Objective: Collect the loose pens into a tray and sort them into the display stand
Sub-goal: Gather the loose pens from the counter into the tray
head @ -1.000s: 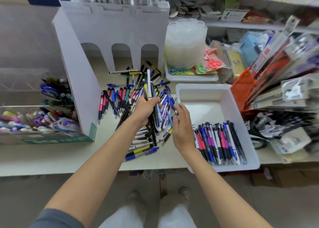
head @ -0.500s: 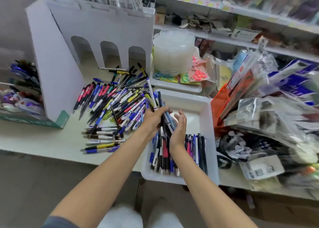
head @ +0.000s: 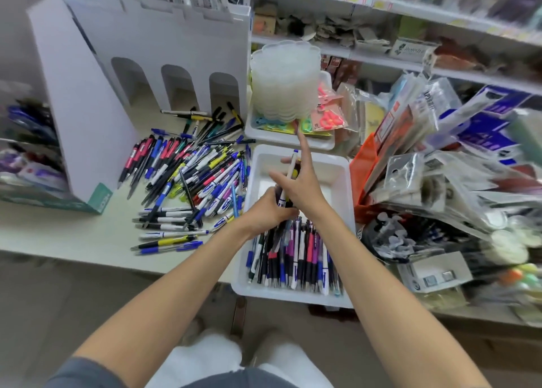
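- While the left hand (head: 264, 211) hovers over the middle of the white rectangular plastic tray (head: 344, 182), its fingers are curled tight round a bundle of pens (head: 283, 202), held more or less upright.
- The right hand (head: 302, 182) sits against the top of that bundle. Its fingers are spread and mostly straight, with the index finger pointing off toward the shelves. As far as one can see it isn't wrapped round anything.
- One white pen with a blue cap (head: 291, 164) pokes up out of the bundle, past the right hand's fingers.
- The near end of the tray already has a row of pens (head: 293, 255) lying side by side lengthwise, with blue, black, pink and white barrels.
- A big messy heap of loose pens (head: 190, 176) lies on the pale counter (head: 73, 235), just left of the tray and reaching right up to its rim.
- Behind the heap stands the white cardboard display stand with three arched openings (head: 164, 44).
- Behind the tray there's a stack of clear scalloped plastic containers (head: 284, 79) in a second white tray (head: 325, 145).
- Plastic-wrapped packets (head: 440, 158) are piled up on the right.
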